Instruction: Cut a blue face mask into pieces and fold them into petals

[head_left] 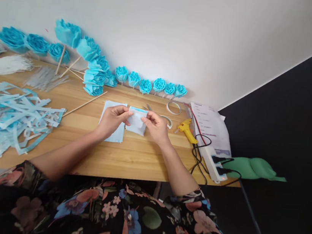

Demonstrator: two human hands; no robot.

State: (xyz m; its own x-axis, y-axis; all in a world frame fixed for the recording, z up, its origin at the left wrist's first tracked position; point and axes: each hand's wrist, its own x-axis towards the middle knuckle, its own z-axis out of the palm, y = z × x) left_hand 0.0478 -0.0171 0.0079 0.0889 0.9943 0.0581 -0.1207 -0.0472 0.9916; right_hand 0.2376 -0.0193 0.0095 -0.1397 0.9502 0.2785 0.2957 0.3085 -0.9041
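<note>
A small pale blue piece of folded paper (136, 123) with a brighter blue top edge is held up between both hands over the table. My left hand (114, 119) pinches its upper left side, thumb in front. On the upper right side, my right hand (157, 126) grips it between thumb and fingers. Beneath my left hand lies a larger light blue sheet or stack (114, 136) on the wooden table (139, 159). Scissors (146, 107), partly hidden, lie just behind the held paper.
Blue paper flowers (145, 86) line the wall. Cut strips (9, 117) heap at the left, near thin sticks (84, 104). Right of my hands are tape rolls (173, 108), a yellow glue gun (188, 130), black cables (196, 157), a power strip (214, 165) and printed sheets (210, 126).
</note>
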